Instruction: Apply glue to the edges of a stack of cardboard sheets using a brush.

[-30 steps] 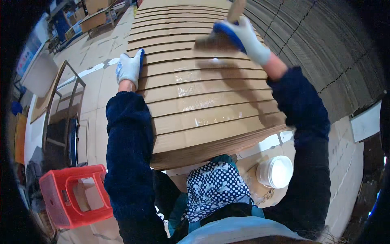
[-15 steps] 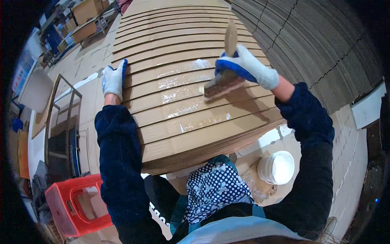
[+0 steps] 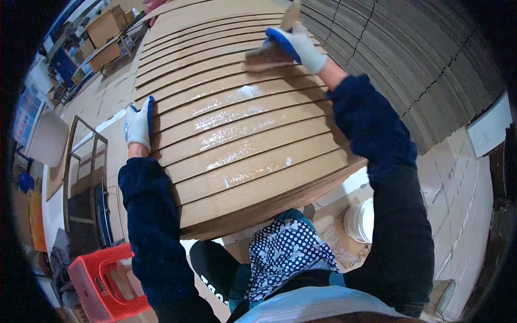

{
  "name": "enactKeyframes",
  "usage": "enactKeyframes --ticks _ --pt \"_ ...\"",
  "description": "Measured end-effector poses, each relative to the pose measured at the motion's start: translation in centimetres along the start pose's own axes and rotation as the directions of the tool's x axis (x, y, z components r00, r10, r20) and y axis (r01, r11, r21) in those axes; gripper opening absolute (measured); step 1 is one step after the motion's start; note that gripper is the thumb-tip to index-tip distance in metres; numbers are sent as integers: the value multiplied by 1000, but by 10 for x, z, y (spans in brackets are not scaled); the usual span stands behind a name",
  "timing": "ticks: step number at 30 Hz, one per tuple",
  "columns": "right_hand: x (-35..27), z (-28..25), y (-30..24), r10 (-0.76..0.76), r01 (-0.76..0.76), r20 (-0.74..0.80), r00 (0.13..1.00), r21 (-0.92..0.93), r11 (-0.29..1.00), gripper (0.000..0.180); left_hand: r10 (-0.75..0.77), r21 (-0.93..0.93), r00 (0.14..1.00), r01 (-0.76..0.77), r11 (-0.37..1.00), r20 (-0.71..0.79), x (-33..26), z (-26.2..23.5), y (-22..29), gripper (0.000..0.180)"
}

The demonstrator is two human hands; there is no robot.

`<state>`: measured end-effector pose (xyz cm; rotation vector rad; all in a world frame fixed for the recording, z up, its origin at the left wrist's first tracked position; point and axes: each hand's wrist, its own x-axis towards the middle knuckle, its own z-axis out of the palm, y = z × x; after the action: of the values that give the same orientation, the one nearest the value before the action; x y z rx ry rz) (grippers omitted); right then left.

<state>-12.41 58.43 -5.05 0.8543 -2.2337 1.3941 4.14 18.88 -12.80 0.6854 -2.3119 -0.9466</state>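
Note:
A fanned stack of brown cardboard sheets (image 3: pixel 253 177) lies in front of me, its stepped edges streaked with wet, shiny glue (image 3: pixel 231 121). My right hand (image 3: pixel 299 46), in a white and blue glove, grips a wide wooden-handled brush (image 3: pixel 267 54) whose bristles press on the upper strips. My left hand (image 3: pixel 139 125), gloved the same way, lies flat against the stack's left edge. Dark blue sleeves cover both forearms.
A tall pile of flat corrugated sheets (image 3: pixel 409 64) rises on the right. A white bucket (image 3: pixel 361 220) stands on the floor below the stack. A red plastic crate (image 3: pixel 99 280) sits at lower left beside a metal frame (image 3: pixel 81 161). Cardboard boxes (image 3: pixel 105 32) stand far back left.
The brush went down the strips and is now back up near the top, leaving more wet glue streaks. My left hand slid lower along the stack's left edge.

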Motion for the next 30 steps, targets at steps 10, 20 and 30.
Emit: enactKeyframes --ticks 10,20,30 --pt "-121 -74 -128 181 -288 418 890 208 935 19 -41 -77 998 45 996 41 2 -4 14 65" --pt "-66 -83 -41 -175 320 623 762 -128 939 33 -40 -18 999 40 999 11 -12 -14 23 62" --pt "64 23 -38 37 -50 193 980 63 997 20 26 -11 999 -26 1000 -31 0 -6 7 63"
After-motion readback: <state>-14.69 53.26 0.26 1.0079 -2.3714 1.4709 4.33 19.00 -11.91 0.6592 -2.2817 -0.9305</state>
